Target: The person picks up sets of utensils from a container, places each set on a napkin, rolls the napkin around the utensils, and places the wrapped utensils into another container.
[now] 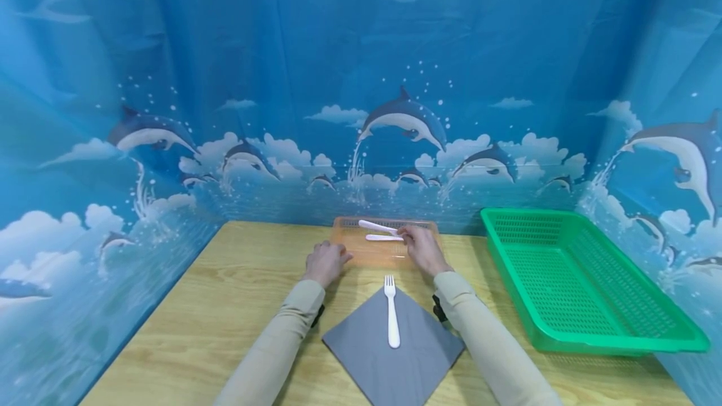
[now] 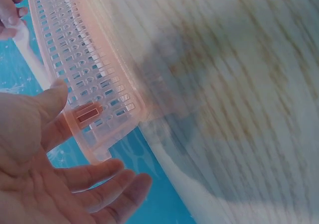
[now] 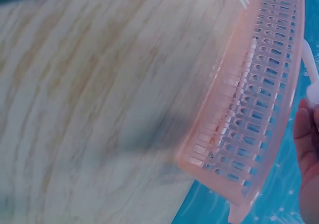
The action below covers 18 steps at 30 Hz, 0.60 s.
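A person in pale long sleeves is working with both hands at a wooden table (image 1: 192, 318). The handling of the cutlery is seemingly partway along. One piece, a white fork (image 1: 392, 315), is already lying on a folded gray napkin (image 1: 423, 356), its tines pointing away from the person and reaching just past the napkin's far corner. Two more white utensils, an upper one (image 1: 376, 226) and a lower one (image 1: 383, 238), are not yet resting anywhere; releasing and placing them is apparently what is remaining. Both are hovering over a translucent orange basket (image 1: 369, 255) at the table's far edge, their handles pointing left. Their other ends are hiding at the hand, so their exact kind cannot be told.

The right hand (image 1: 423, 248) is pinching these two utensils, its thumb and fingers closing together on them; the right wrist view is catching only part of this grip.

The left hand (image 1: 326, 263) is holding the orange basket's near left corner. In the left wrist view, its thumb (image 2: 57, 92) and forefinger are gripping the rim, while the other three fingers are reaching out nearly straight, slightly apart, below the corner.

To the right, a larger green basket (image 1: 564, 287) is standing well apart from both hands.
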Tool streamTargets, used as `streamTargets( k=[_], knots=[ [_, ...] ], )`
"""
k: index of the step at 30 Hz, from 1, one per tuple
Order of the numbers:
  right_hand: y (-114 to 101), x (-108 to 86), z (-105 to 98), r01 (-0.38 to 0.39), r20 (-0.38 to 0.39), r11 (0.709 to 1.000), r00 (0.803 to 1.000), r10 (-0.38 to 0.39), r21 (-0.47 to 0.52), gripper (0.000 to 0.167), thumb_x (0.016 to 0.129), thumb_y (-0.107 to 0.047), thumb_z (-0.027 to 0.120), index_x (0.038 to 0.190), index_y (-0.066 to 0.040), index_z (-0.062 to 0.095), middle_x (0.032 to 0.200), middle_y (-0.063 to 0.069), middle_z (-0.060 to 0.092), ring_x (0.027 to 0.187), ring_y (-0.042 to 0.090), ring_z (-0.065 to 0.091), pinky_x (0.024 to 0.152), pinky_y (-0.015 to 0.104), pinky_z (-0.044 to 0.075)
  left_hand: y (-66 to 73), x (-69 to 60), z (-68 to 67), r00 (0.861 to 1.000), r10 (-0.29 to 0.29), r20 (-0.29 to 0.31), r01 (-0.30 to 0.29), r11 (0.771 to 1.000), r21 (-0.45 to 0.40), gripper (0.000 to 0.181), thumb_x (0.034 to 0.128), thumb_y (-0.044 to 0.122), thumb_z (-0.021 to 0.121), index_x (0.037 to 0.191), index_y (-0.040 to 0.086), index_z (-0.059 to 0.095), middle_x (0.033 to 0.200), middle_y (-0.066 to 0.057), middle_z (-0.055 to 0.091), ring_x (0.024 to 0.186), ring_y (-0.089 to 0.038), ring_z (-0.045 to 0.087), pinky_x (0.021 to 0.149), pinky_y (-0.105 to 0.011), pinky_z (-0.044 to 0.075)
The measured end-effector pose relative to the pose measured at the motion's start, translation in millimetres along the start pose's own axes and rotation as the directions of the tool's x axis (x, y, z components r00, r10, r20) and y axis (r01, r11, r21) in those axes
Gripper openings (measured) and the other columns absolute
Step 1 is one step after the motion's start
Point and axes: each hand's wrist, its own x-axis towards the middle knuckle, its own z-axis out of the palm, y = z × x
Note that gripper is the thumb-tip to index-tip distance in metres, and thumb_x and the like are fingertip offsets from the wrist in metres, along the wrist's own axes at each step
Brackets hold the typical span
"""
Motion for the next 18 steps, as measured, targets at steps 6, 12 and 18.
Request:
streamTargets(
  k=[6,12,18],
  knots=[
    [-4.6,-0.9,-3.6,0.056,-0.186,0.996,0.982,-0.042,0.071,0.016,0.094,-0.008,0.065,0.109,-0.005,0.068,0.091,0.012,0.074,0.082,0.025,0.072,0.071,0.040,0.058,0.0,0.0,0.9,1.000,0.005,-0.006,-0.005,1.000,-0.002,0.035,0.0986,0.042,0.056,0.116,0.016,0.070,0.116,-0.014,0.066,0.109,-0.036,0.057,0.080,-0.054,0.053],
    [-10.1,-4.3,-7.3,0.005,-0.248,0.991,0.968,0.029,0.136,0.013,0.092,-0.019,0.070,0.101,-0.009,0.072,0.095,0.012,0.073,0.089,0.030,0.061,0.073,0.040,0.053,-0.5,-0.3,1.6,1.000,0.011,-0.018,-0.011,1.000,0.011,0.036,0.0984,0.042,0.056,0.118,0.016,0.070,0.118,-0.015,0.066,0.109,-0.037,0.057,0.080,-0.055,0.053],
    [-13.7,-11.5,-9.5,-0.073,-0.248,0.973,0.960,0.127,0.217,0.015,0.092,-0.021,0.070,0.102,-0.010,0.070,0.098,0.013,0.067,0.088,0.025,0.063,0.071,0.037,0.055,-0.2,-2.4,0.5,1.000,0.015,-0.023,-0.015,1.000,0.007,0.036,0.0991,0.042,0.055,0.119,0.016,0.069,0.118,-0.015,0.065,0.109,-0.037,0.057,0.081,-0.055,0.053]
  ],
)
